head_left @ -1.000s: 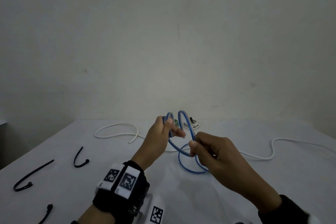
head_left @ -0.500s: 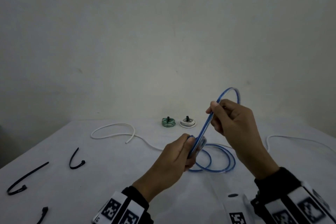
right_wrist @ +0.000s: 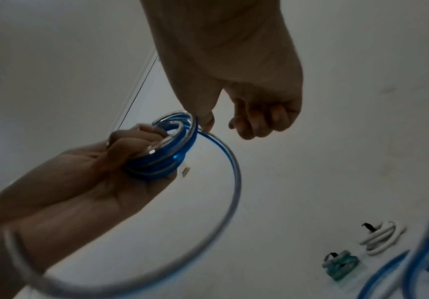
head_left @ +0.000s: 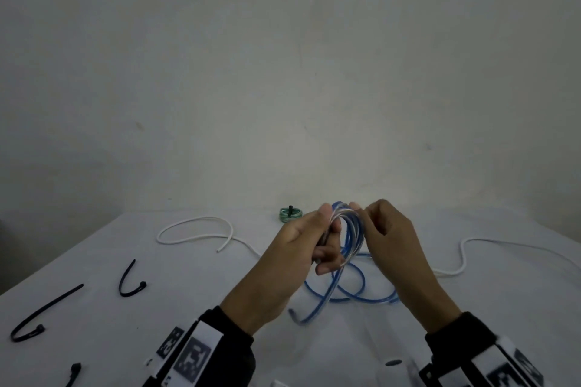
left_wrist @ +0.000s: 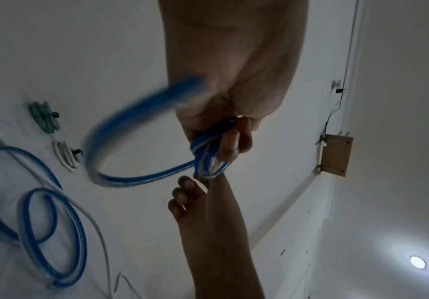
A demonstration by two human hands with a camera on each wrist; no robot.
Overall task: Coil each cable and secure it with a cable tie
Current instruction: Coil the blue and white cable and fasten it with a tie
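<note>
The blue cable (head_left: 348, 231) is partly wound into a small coil (right_wrist: 167, 145) that my left hand (head_left: 330, 248) grips, fingers through its middle. My right hand (head_left: 361, 214) is at the coil's top; its thumb tip (right_wrist: 205, 121) pinches the running strand onto the coil while the other fingers curl beside it. The rest of the blue cable (head_left: 345, 291) lies in loose loops on the white table (head_left: 188, 324) under my hands, also seen in the left wrist view (left_wrist: 49, 232). A black cable tie (head_left: 130, 280) lies at the left.
A long white cable (head_left: 195, 229) snakes across the table behind my hands. A tied green coil (head_left: 290, 214) and a tied white coil (right_wrist: 382, 236) sit at the back near the wall. Two more black ties (head_left: 41, 314) (head_left: 74, 374) lie near the left front edge.
My right hand came down from its raised position and laid another loop of blue cable onto the coil. My left hand lifted the coil higher, hiding the white tied coil in the head view.
</note>
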